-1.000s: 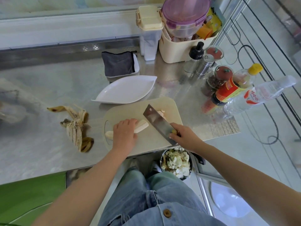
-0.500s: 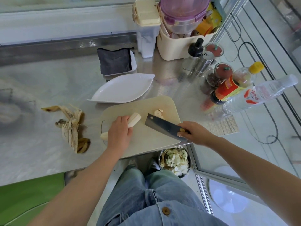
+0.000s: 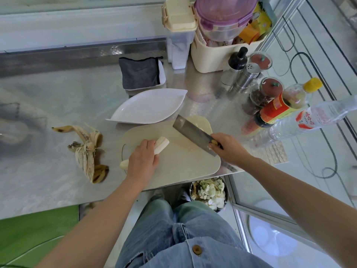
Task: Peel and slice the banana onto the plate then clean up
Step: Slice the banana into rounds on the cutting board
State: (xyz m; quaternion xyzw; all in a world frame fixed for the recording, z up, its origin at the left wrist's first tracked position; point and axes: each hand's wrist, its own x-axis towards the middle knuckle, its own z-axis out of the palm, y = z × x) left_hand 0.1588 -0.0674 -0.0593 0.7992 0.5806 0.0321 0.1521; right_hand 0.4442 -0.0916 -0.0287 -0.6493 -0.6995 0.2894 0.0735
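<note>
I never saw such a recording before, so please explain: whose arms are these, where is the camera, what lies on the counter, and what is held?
There is no machine: these are one person's bare hands, filmed by a camera worn on the head, looking down. The left hand holds a peeled banana on the cutting board. The right hand grips a cleaver over the board's far end. Behind the board lies a white plate; to the left, the banana peel lies on the steel counter.

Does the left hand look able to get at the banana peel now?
Probably yes for the path: only bare counter lies between left hand and banana peel. But it grips the peeled banana on the cutting board.
</note>
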